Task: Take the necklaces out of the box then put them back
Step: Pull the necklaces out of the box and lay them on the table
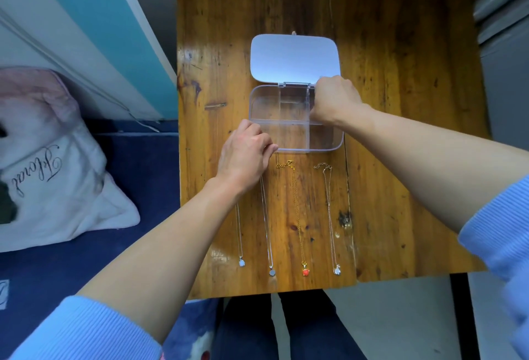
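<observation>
So there's a clear plastic box (294,119) sitting in the middle of a wooden table (400,130), lid (294,57) flipped all the way open and lying flat toward the top of the frame. The compartments I can see through the plastic look empty.

Four necklaces are laid out in a neat row just below the box, chains running straight down toward the bottom edge of the table. From the left: a silver one with a pale pendant (242,261), partly hidden under the forearm; another silver necklace (272,272); a gold necklace with a red-orange pendant (305,272); and a pale chain with a small sparkly pendant (337,270). All four are apart from each other, none touching the box as far as I can tell.

The left hand (246,156) is at the lower left corner of the box, fingers curled in, right at the top end of the second silver necklace. Looks like it's pinching the chain end, but honestly can't tell for sure. The right hand (335,99) is closed up loosely at the upper right corner of the box, by the hinge, and whether it's gripping anything isn't clear.

Off to the left of the frame there's a white cushion (57,159) with script lettering on dark blue fabric.
</observation>
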`<action>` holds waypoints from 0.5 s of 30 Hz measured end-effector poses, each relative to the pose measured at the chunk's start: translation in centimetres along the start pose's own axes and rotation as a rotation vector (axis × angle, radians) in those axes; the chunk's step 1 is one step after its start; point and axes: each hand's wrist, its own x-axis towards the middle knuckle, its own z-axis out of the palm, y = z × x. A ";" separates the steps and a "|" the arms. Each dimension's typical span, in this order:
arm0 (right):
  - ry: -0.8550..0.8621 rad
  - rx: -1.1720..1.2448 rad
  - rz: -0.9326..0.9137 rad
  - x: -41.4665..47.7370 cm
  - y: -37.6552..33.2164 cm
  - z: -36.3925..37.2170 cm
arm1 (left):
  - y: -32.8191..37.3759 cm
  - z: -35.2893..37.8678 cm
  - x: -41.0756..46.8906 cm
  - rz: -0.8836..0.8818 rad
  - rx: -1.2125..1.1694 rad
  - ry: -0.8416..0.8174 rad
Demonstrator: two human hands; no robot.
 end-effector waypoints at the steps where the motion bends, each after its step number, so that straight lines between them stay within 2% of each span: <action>1: 0.001 0.039 0.023 -0.1 0.2 -0.1 | -0.1 0.0 0.0 0.002 0.000 -0.001; 8: -0.006 0.329 0.104 -1.1 1.2 -1.7 | -0.1 0.0 0.1 0.007 0.008 -0.015; 12: 0.032 0.626 0.184 -2.7 2.6 -4.1 | 0.4 -0.5 0.4 -0.004 -0.002 -0.013; 15: -0.002 0.855 0.258 -4.5 4.8 -5.8 | 1.6 -1.1 1.3 -0.059 -0.097 0.018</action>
